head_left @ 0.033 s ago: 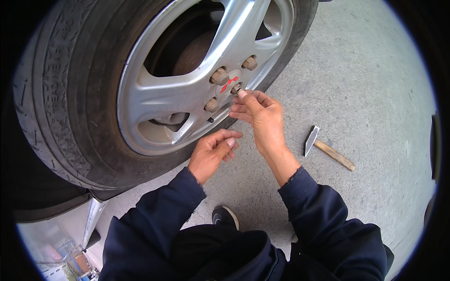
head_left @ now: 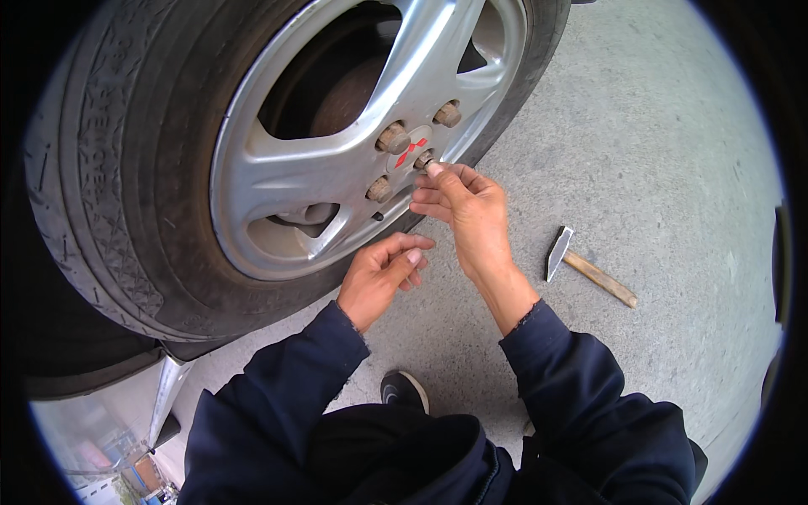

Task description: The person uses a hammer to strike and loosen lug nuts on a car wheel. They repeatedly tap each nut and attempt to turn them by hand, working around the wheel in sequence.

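My right hand reaches to the wheel, thumb and fingertips pinched on a lug nut at the lower right of the hub; the fingers partly cover it. Below the rim, my left hand hovers with loosely curved fingers and nothing visible in them. The silver alloy wheel carries other rusty brown lug nuts, one at the upper left, one at the upper right and one at the lower left. Between them sits a centre cap with a red emblem.
A black tyre surrounds the wheel, and a small black valve cap shows near the rim. On the grey concrete ground, a hammer with a wooden handle lies right of my right forearm. My dark shoe stands below my hands.
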Demonstrator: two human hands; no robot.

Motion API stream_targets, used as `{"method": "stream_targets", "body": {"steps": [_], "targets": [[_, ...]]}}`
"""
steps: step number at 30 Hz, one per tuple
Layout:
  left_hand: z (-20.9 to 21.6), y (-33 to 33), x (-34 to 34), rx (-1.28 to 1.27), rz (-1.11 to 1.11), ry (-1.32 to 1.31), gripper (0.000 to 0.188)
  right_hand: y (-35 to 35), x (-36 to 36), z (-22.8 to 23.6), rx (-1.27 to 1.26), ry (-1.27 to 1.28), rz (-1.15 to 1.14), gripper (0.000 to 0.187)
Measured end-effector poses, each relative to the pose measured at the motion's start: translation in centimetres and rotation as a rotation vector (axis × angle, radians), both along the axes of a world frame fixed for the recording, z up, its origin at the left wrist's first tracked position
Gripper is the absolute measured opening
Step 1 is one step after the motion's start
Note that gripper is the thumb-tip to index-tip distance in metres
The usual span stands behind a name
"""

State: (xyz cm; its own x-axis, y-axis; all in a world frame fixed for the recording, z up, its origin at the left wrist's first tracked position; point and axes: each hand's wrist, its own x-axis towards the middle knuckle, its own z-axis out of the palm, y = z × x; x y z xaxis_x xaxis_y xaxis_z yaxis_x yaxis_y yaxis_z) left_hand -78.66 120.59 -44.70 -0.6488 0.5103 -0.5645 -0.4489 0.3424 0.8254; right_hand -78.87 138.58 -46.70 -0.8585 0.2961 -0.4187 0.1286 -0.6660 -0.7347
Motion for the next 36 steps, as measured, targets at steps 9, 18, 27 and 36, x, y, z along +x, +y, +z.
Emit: {"method": "stream_targets", "body": {"steps": [9, 18, 27, 36], "targets": [[-0.3, -0.4, 0.0, 0.007, -0.002, -0.019, 0.029, 0.5, -0.1, 0.3, 0.037, 0.001, 0.05, 0.03], [-0.5, -0.5, -0.3, -0.001, -0.01, -0.032, 0.029, 0.7, -0.4, 0.6, 0.118, -0.05, 0.037, 0.025], [-0.7, -0.3, -0.3, -0.023, -0.008, -0.043, 0.029, -0.1, -0.4, 0.6, 0.374, -0.048, 0.017, 0.026], [-1.2, -0.4, -0.5, 0.001, -0.016, -0.037, 0.028, -0.3, -0.3, 0.3, 0.538, -0.031, 0.013, 0.028]]}}
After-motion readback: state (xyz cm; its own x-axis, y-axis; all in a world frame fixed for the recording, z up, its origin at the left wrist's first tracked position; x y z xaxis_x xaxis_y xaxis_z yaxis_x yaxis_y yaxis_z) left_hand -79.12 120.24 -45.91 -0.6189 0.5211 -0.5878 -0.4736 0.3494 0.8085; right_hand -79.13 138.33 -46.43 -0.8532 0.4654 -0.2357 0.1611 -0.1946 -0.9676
